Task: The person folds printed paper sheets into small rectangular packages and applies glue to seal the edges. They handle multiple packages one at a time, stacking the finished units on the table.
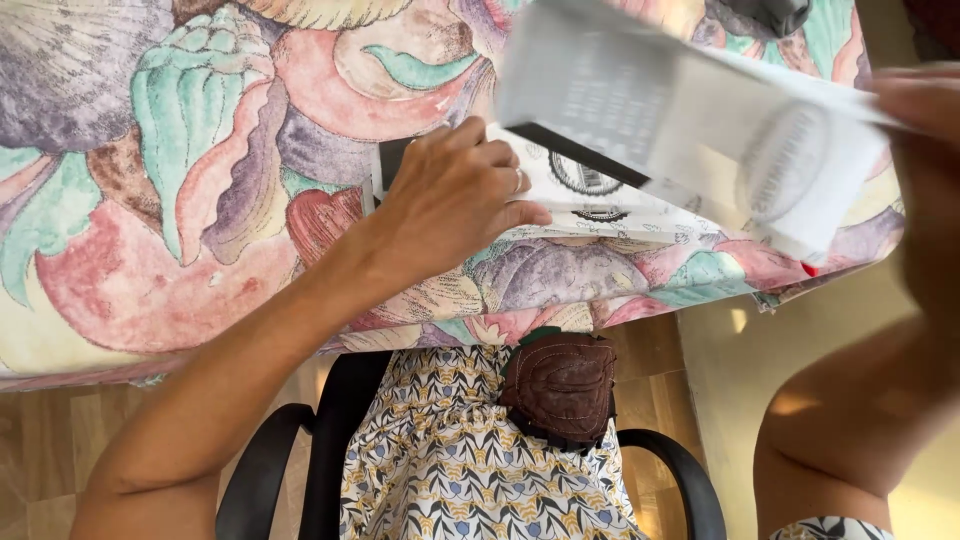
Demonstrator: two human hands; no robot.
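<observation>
Worktop w/ floral pastel cloth [150,200] carries a flat white printed paper sheet [590,200]. Blurred white printed paper sheet [690,130] is lifted above it, pinched at right edge by right hand [925,110]; fingers' set too blurred to tell beyond that. Left hand [455,200] presses flat sheet, fingers together.

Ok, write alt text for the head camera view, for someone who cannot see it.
Seen from above, a seated person's left hand presses flat on a white printed sheet on a table with a colourful shell-patterned cloth, while the blurred right hand lifts another printed sheet. A brown pouch rests on their patterned lap.
</observation>
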